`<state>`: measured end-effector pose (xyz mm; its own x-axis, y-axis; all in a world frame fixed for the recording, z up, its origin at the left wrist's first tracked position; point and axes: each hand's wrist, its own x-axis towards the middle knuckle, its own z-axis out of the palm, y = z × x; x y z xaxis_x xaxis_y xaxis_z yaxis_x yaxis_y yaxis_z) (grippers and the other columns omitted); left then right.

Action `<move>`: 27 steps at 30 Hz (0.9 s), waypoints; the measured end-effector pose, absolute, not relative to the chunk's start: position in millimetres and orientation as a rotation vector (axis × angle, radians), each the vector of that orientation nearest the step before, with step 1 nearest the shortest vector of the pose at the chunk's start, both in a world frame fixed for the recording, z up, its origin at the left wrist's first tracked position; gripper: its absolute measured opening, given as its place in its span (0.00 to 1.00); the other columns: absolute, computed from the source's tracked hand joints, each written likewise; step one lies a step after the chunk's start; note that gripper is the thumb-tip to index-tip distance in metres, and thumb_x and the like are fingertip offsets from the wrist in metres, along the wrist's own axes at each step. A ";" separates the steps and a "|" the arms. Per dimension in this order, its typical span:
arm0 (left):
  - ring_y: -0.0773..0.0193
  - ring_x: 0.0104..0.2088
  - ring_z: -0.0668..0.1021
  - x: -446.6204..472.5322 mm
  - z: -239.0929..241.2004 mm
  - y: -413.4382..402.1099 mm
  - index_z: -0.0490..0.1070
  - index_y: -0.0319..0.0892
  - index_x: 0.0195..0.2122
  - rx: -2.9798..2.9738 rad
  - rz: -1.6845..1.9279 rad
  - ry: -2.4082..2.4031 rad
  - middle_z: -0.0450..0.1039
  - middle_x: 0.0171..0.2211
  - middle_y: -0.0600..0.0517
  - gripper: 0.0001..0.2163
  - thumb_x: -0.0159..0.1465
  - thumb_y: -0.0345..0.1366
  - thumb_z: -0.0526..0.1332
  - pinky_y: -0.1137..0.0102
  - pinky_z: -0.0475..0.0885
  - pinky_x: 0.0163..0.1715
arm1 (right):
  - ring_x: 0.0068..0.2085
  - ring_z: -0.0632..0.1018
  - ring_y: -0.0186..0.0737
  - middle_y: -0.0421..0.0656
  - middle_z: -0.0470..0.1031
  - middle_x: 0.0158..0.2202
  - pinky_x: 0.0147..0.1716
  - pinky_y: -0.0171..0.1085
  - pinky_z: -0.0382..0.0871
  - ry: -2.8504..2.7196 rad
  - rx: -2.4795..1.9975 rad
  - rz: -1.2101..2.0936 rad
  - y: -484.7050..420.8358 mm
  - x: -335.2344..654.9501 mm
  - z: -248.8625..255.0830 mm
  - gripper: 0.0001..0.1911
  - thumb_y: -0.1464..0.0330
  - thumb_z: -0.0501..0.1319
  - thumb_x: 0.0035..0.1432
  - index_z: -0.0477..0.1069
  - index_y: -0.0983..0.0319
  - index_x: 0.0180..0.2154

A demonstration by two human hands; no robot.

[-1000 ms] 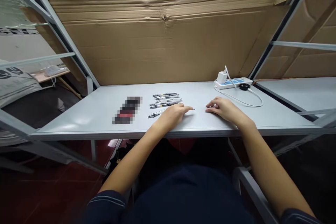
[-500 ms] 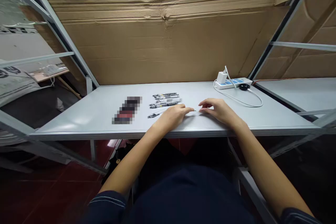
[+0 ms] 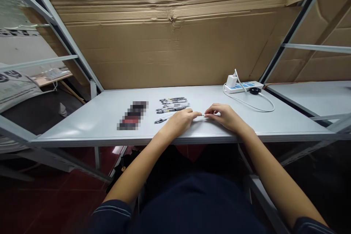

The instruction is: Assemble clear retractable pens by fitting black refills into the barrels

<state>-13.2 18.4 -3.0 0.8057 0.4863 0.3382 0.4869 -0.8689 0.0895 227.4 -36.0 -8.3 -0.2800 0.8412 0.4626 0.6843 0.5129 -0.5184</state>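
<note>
My left hand point(image 3: 182, 120) rests low over the table, its fingers closed on a thin pen part whose small end point(image 3: 203, 116) shows past the fingertips; the rest is hidden. My right hand point(image 3: 223, 116) pinches with thumb and index finger right at that end; what it grips is too small to make out. Beside my left hand lies a clear pen point(image 3: 162, 119), partly hidden by the hand. Several clear pens with dark parts point(image 3: 172, 106) lie in a group just beyond.
A pixelated dark and red patch point(image 3: 132, 116) covers something at left on the white table point(image 3: 90, 117). At the back right a power strip point(image 3: 241, 87) holds a white plug, with a cable point(image 3: 255, 108) looping forward. Cardboard point(image 3: 170, 51) walls the back; metal posts stand at both sides.
My right hand has moved slightly left, and its fingertips have come to the end of the thin pen part. My left hand has stayed nearly still.
</note>
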 end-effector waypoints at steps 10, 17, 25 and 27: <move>0.61 0.35 0.79 -13.1 -0.4 15.1 0.76 0.48 0.59 -2.970 -0.533 -0.799 0.75 0.38 0.50 0.21 0.70 0.24 0.54 0.69 0.74 0.39 | 0.38 0.81 0.45 0.44 0.83 0.38 0.39 0.42 0.73 -2.001 -1.250 0.356 -38.4 214.3 -8.0 0.08 0.62 0.61 0.67 0.78 0.57 0.38; 0.60 0.36 0.79 -13.9 -0.6 15.2 0.76 0.48 0.58 -2.957 -0.535 -0.835 0.75 0.39 0.49 0.21 0.69 0.24 0.54 0.69 0.75 0.39 | 0.39 0.82 0.45 0.43 0.83 0.38 0.39 0.42 0.73 -1.923 -1.301 0.387 -38.3 207.6 -8.8 0.06 0.62 0.62 0.66 0.75 0.57 0.40; 0.60 0.38 0.80 -14.2 -1.8 16.6 0.76 0.48 0.58 -2.972 -0.544 -0.834 0.76 0.39 0.49 0.21 0.70 0.24 0.53 0.69 0.75 0.42 | 0.38 0.81 0.46 0.43 0.83 0.37 0.39 0.43 0.71 -1.941 -1.330 0.396 -38.5 211.0 -10.0 0.08 0.61 0.62 0.65 0.77 0.57 0.38; 0.61 0.38 0.80 -14.3 -2.3 17.0 0.76 0.47 0.57 -2.980 -0.543 -0.822 0.76 0.39 0.49 0.20 0.70 0.24 0.54 0.69 0.75 0.42 | 0.38 0.81 0.45 0.43 0.83 0.37 0.39 0.43 0.72 -1.948 -1.319 0.410 -38.0 209.1 -10.7 0.07 0.62 0.63 0.65 0.76 0.57 0.38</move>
